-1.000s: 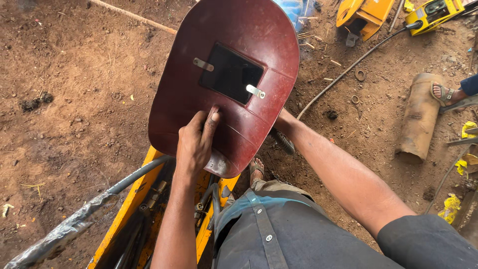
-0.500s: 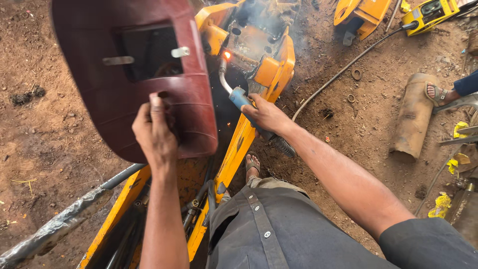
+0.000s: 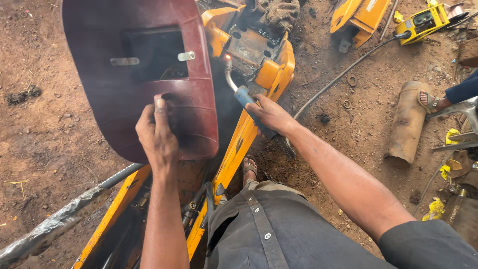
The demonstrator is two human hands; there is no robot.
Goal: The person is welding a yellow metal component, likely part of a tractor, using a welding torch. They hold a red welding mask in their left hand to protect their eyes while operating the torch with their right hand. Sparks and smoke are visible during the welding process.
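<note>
- Ground (image 3: 59,129): bare reddish-brown dirt, pebbly.
- Yellow steel machine arm (image 3: 239,144): lying on the dirt, centre.
- Rusty metal cylinder (image 3: 406,124): on its side, right.
- Black cable (image 3: 338,79): running across the dirt toward a yellow box unit (image 3: 428,20), upper right.
- Small metal ring (image 3: 352,80): beside the cable.
- Wrapped hose (image 3: 55,224): lower left.

The left hand (image 3: 158,137) is swinging the dark red welding shield (image 3: 142,74) away to the left, so the yellow machine frame (image 3: 259,65) it was covering a second ago is now showing. The right hand (image 3: 269,113), hidden behind the shield before, is now gripping the blue-handled welding torch (image 3: 245,94), and smoke is thinning around its tip
</note>
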